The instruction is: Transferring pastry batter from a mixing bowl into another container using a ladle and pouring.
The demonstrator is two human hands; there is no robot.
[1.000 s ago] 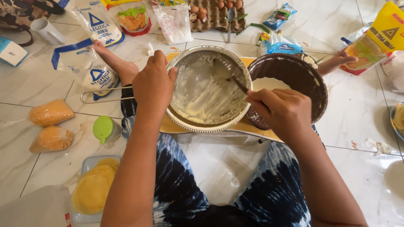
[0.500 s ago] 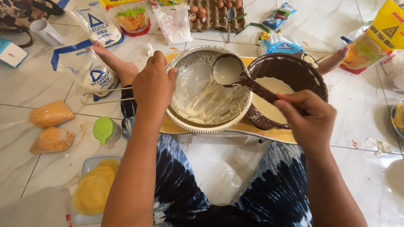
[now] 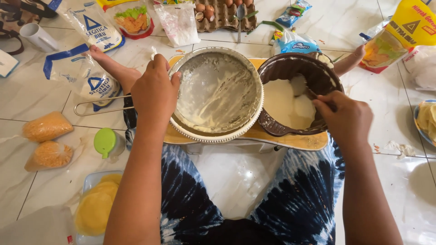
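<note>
Sitting on the white tiled floor [image 3: 399, 190], we are gripping the rim of the round metal mixing bowl [image 3: 217, 93] with our left hand [image 3: 155, 93], fingers curled over its near-left edge and thumb against the outside. The bowl is tilting toward us, and its inside is showing only smears of pale batter. It is resting on the yellow wooden board [image 3: 290, 139] across our lap, touching the brown fluted ring-shaped cake mould [image 3: 284, 68] just to its right. Pale batter is lying in the mould's channel. Our right hand [image 3: 345, 119] is closing in a fist around the handle of a utensil at the mould's near-right rim; we cannot tell what kind of utensil it is, since only a sliver is showing.

Around us on the floor are lying blue-and-white flour bags [image 3: 91, 81], two clear bags of orange crumbs [image 3: 45, 140], a green-lidded bottle [image 3: 107, 141], a cardboard egg tray [image 3: 222, 13] and a yellow oil pouch [image 3: 404, 31].
</note>
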